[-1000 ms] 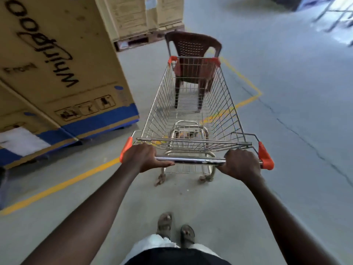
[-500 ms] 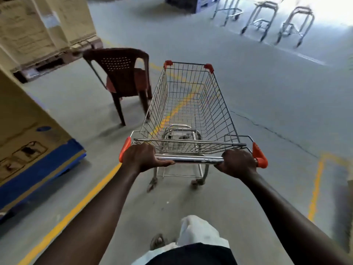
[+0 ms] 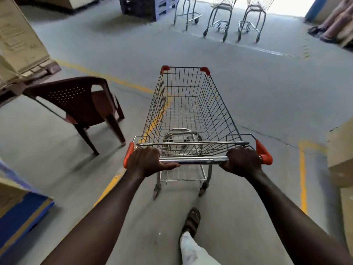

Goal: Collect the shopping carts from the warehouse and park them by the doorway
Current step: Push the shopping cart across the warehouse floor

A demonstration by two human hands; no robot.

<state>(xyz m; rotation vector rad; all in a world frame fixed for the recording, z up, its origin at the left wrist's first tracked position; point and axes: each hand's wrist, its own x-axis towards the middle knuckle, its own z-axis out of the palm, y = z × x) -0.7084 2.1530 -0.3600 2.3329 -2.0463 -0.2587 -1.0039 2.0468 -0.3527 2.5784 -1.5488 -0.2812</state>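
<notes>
a: our left hand [image 3: 147, 162] and right hand [image 3: 242, 161] each have fingers wrapped tight round the handle bar [image 3: 194, 161] of the cart [image 3: 188, 115], which stands mid-floor, nose toward the doorway [image 3: 282, 5]
b: then we push evenly from both ends so it tracks straight at the three parked carts [image 3: 219, 23]
a: the chair [image 3: 80, 102] sits near on the left, a cardboard box [image 3: 342, 150] on the right edge
b: open floor lies between them; we steer down that gap
</notes>
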